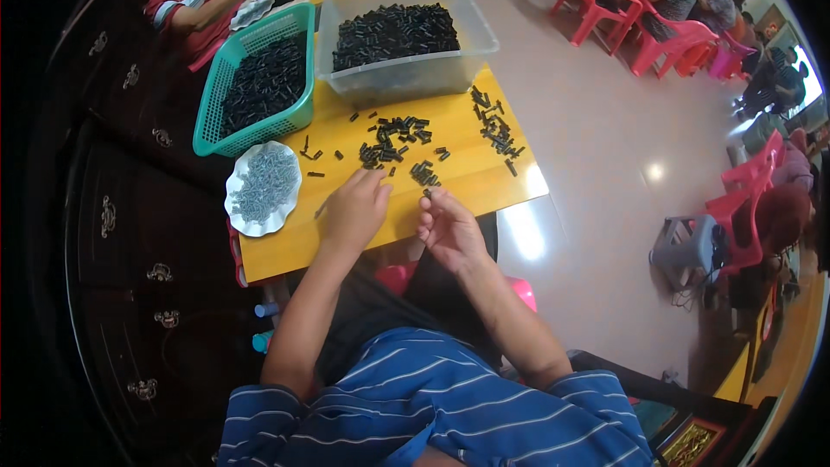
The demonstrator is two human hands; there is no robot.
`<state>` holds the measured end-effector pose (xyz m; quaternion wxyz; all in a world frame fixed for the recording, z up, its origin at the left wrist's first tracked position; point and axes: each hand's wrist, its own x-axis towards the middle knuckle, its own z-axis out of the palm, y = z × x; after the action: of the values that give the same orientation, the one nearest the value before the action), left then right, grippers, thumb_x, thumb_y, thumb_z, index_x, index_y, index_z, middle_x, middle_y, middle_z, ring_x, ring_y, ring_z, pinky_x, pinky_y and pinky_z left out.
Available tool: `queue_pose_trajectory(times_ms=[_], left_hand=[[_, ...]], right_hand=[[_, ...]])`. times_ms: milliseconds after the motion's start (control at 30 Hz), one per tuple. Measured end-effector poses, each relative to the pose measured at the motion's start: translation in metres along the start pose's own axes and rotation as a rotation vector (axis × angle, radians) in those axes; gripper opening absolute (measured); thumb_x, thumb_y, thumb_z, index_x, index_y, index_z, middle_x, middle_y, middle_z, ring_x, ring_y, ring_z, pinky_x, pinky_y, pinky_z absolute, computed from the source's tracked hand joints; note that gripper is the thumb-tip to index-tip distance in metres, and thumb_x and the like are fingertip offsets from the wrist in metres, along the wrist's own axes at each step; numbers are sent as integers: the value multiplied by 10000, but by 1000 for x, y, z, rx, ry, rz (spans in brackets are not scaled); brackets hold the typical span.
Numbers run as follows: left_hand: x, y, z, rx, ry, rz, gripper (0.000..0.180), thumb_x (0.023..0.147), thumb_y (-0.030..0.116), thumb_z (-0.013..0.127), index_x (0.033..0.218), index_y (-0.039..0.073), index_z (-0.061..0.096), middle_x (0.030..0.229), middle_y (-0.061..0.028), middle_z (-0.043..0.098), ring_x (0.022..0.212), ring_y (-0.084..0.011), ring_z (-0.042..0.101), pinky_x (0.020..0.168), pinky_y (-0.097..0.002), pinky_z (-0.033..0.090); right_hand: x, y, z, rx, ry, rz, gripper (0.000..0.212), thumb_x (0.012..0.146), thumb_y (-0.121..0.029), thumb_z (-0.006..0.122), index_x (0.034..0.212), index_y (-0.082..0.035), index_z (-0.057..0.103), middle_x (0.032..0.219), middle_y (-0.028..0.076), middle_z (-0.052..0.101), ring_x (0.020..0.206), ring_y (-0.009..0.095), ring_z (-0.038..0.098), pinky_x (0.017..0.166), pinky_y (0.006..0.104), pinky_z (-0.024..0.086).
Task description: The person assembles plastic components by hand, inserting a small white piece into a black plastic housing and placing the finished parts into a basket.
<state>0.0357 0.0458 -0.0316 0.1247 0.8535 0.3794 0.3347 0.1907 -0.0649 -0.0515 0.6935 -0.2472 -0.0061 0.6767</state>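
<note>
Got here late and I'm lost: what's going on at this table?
The right hand pinches a small dark piece above the yellow table. The left hand is at the near edge of a pile of black pieces. A green basket and clear bin hold more; a white plate holds pale pieces.

From my remote seat I saw the right hand (454,240) just past three o'clock of the left hand (353,216), thumb and finger pinching a small black piece (427,194). The left fingertips met the edge of a black pile (398,131) at one o'clock; I couldn't tell whether they held anything. On the yellow table (488,182) I saw a white plate (258,230) of clear bits past nine, a green basket (277,129) at eleven, and a clear bin (406,83) past twelve, both holding black pieces.
</note>
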Motion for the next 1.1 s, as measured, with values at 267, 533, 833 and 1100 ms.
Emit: queue_pose_trajectory(times_ms=[267,533,833,1100], left_hand=[[17,0,25,100,-129,-43,162,900,182,675,1005,59,690,932,-131,688,847,-349,687,734,-464,556],[11,4,10,-47,-99,-21,76,915,125,651,909,53,675,893,-144,691,807,-335,701,703,-437,563],[-13,35,-37,-874,-239,-427,104,946,13,643,1005,-62,684,882,-49,701,731,-92,660,642,-238,534],[-12,37,-40,-830,-261,-435,85,945,11,646,1005,-29,690,831,-10,683,667,-42,610,605,-192,497]], right_hand=[[0,2,-5,-3,1,10,142,969,-202,676,1090,-151,621,884,-8,667,702,104,622,656,267,546],[-4,5,5,-161,-4,-52,105,991,-191,650,1068,-130,612,899,-10,671,725,78,622,670,227,516],[-6,12,10,-363,-44,-127,115,985,-195,671,1036,-99,634,904,9,677,735,66,590,689,219,482],[-7,16,10,-462,-77,-191,118,986,-175,668,1056,-86,632,908,5,686,738,57,593,687,197,489]])
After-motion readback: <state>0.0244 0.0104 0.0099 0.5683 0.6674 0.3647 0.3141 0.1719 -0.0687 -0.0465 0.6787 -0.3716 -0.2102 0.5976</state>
